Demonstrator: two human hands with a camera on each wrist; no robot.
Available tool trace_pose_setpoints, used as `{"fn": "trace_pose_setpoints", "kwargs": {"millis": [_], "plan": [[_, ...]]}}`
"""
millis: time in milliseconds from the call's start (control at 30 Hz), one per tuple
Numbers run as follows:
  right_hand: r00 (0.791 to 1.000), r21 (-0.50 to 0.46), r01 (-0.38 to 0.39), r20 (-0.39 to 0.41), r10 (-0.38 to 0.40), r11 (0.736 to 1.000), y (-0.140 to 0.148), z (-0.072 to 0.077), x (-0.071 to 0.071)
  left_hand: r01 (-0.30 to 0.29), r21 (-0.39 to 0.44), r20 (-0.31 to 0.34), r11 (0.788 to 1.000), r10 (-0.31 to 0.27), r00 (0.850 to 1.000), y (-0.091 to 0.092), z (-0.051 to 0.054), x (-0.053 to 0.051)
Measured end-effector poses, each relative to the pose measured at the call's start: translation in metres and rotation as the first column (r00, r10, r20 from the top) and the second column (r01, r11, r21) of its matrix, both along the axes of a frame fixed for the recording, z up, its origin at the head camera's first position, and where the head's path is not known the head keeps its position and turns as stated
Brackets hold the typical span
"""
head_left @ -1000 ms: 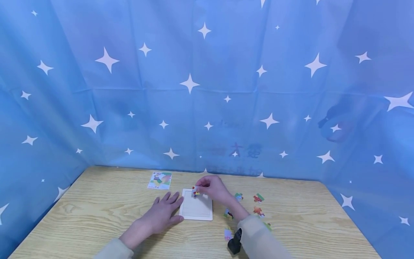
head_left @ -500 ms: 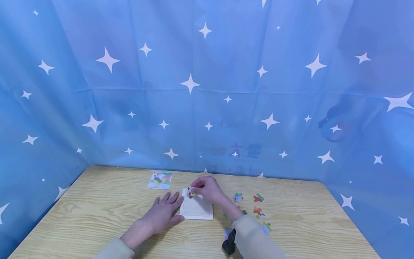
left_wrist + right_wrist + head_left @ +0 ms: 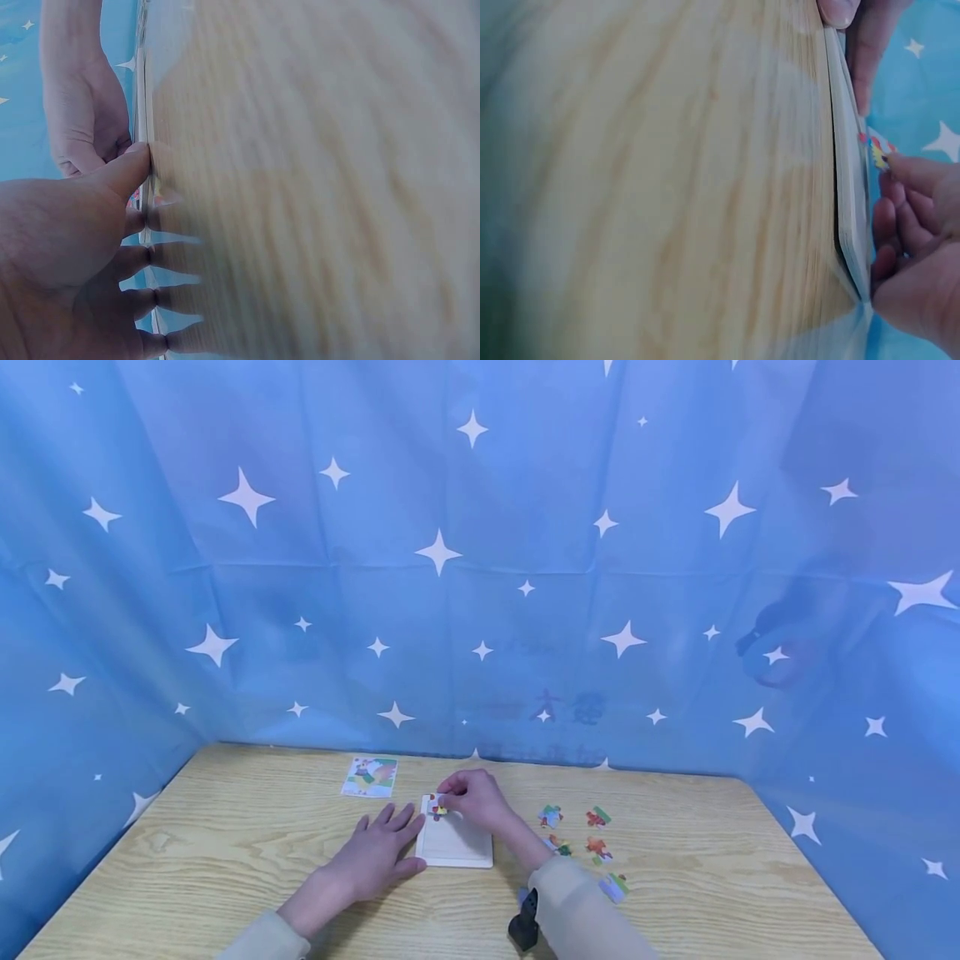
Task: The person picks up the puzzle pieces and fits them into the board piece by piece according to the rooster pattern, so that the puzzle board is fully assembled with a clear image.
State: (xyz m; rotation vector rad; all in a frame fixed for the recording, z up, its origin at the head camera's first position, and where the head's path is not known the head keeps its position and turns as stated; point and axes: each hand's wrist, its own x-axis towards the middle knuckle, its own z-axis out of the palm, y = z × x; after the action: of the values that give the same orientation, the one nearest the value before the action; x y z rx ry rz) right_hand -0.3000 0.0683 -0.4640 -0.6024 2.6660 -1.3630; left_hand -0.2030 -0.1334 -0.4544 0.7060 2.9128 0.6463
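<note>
A white rectangular tray (image 3: 454, 845) lies on the wooden table. At its far left corner my right hand (image 3: 477, 799) pinches a small colourful puzzle piece (image 3: 438, 810) between thumb and fingers. In the right wrist view, the piece (image 3: 879, 153) is tilted at the tray's (image 3: 847, 165) surface, held by my right hand (image 3: 922, 232). My left hand (image 3: 378, 855) lies flat with fingers spread, its fingertips at the tray's left edge. The left wrist view shows the left hand (image 3: 67, 240) with thumb and fingers straight against the table.
A picture card (image 3: 371, 777) lies at the back left. Several loose puzzle pieces (image 3: 597, 816) are spread to the right of the tray, some partly hidden by the right sleeve (image 3: 581, 902). A black device (image 3: 523, 927) is at the right wrist. A blue starred curtain (image 3: 480, 610) stands behind.
My right hand has moved left with the piece, which is now lower over the tray's far left corner. More loose pieces show beside the right forearm. My left hand has stayed in place.
</note>
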Motion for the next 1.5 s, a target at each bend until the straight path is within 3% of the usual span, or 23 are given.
{"fn": "trace_pose_setpoints", "kwargs": {"millis": [567, 867, 1167, 1500], "plan": [[0.999, 0.061, -0.017, -0.046, 0.020, 0.998, -0.0028, -0.0032, 0.0010, 0.011, -0.008, 0.007, 1.000, -0.011, 1.000, -0.0001, -0.0017, -0.0018], [0.993, 0.095, -0.036, -0.111, 0.046, 0.995, -0.0013, -0.0084, 0.0011, 0.011, -0.005, 0.011, 1.000, -0.011, 1.000, -0.0005, -0.0021, -0.0013], [0.997, 0.116, -0.059, -0.048, 0.065, 0.992, 0.0033, -0.0064, 0.0039, 0.026, -0.027, 0.014, 0.999, -0.026, 1.000, -0.0013, -0.0013, -0.0017], [0.990, 0.168, -0.109, -0.066, 0.121, 0.980, 0.0063, -0.0065, 0.0026, 0.027, -0.026, 0.015, 0.999, -0.027, 1.000, -0.0012, 0.0007, -0.0005]]}}
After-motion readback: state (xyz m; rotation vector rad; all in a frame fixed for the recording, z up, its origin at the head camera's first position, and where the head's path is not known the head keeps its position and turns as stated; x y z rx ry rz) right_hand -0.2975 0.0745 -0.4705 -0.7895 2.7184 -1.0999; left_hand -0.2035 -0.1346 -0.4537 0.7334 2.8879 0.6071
